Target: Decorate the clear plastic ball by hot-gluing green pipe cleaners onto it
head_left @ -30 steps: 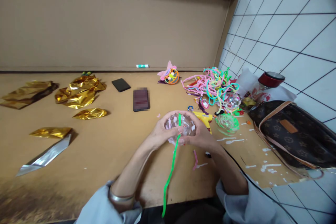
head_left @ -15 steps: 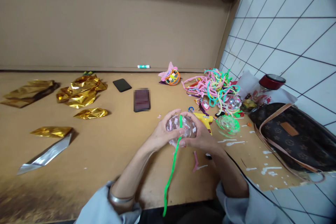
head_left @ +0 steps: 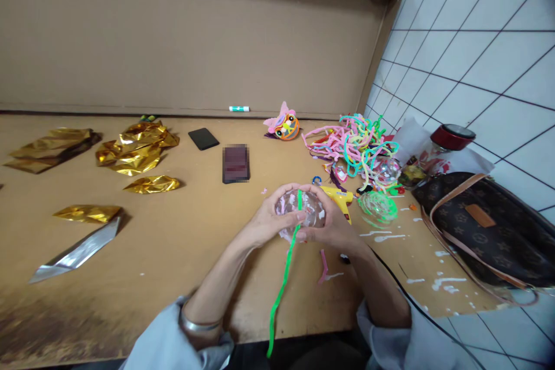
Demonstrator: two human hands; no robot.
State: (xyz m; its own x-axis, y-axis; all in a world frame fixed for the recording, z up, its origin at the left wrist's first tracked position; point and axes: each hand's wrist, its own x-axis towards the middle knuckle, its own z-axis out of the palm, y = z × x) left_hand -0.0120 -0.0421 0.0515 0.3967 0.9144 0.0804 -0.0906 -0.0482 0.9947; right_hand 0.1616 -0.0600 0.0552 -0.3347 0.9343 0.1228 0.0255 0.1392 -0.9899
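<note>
Between my two hands is a clear plastic ball (head_left: pixel 313 215) with white and pink bits on its surface. My left hand (head_left: pixel 273 217) curls round its left side, the thumb lying across the front. My right hand (head_left: pixel 336 219) is wrapped round the right side. A bright green pipe cleaner (head_left: pixel 284 283) runs down the front of the ball, pressed beneath my thumbs, and its long tail hangs toward the table's front edge. Just behind my right hand lies a yellow glue gun (head_left: pixel 341 198), partly covered by that hand.
Fuzzy pipe cleaners (head_left: pixel 347 144) heap at the back right, near a green-streaked clear ball (head_left: pixel 377 208). A brown handbag (head_left: pixel 489 225) and a red-lidded jar (head_left: pixel 451 139) stand by the tiled wall. Gold foil (head_left: pixel 139 147) lies left; a decorated mask-like craft (head_left: pixel 285 125) sits behind.
My hands keep the same grip on the ball and the green pipe cleaner. The camera view has shifted very slightly; nothing else has visibly moved.
</note>
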